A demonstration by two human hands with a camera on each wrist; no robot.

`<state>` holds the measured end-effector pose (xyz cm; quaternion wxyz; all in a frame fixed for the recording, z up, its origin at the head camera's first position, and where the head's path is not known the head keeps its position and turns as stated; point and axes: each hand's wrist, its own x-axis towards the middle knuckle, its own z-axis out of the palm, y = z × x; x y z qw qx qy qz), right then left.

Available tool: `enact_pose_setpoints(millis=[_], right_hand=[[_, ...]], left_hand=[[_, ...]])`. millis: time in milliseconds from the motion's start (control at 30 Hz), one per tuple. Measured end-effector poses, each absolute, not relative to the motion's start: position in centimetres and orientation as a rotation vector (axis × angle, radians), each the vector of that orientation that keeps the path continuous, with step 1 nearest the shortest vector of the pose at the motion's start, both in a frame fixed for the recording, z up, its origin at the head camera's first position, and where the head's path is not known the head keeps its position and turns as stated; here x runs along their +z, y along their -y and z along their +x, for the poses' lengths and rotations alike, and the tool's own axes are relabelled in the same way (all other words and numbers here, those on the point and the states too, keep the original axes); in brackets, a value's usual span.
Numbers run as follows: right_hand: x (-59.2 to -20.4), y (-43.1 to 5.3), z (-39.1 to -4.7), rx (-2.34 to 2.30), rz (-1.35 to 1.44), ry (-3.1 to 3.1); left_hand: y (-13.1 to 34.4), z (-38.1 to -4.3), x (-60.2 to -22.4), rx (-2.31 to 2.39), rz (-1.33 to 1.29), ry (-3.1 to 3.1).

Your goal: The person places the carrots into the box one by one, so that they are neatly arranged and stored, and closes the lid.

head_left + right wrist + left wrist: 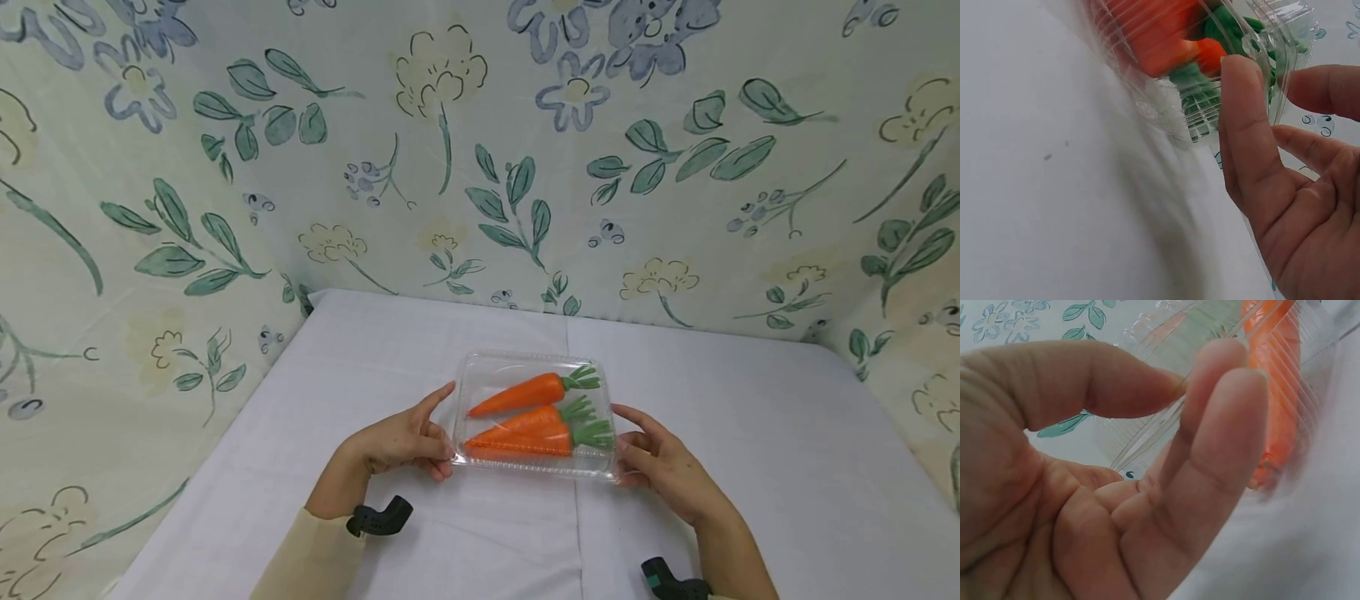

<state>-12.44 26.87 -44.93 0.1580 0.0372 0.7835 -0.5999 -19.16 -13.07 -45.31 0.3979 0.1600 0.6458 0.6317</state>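
Observation:
A clear plastic clamshell box point(480, 375) with its lid down holds three orange carrots point(521, 393) with green tops. My left hand point(408, 437) pinches the box's left rim between thumb and fingers, its index finger stretched along the side. On the opposite side my right hand point(663, 462) pinches the rim near the front right corner. In the left wrist view, the thumb and curled fingers of that hand point(1141, 469) meet at the box's edge. The right wrist view shows the box point(1147, 100) tilted, apart from the white surface, with the green tops point(1194, 94) near the fingers.
A white cloth point(375, 350) covers the table. Behind and at the sides hangs a floral curtain point(450, 208). Black wrist camera mounts point(382, 517) sit on both wrists.

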Motion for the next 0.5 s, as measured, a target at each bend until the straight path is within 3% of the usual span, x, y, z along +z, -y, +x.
enact_pose_setpoints(millis=[500], right_hand=[[-45.18, -27.19, -11.98, -1.791, -0.149, -1.867]], left_hand=[[13.08, -19.08, -45.27, 1.642, 0.422, -1.643]])
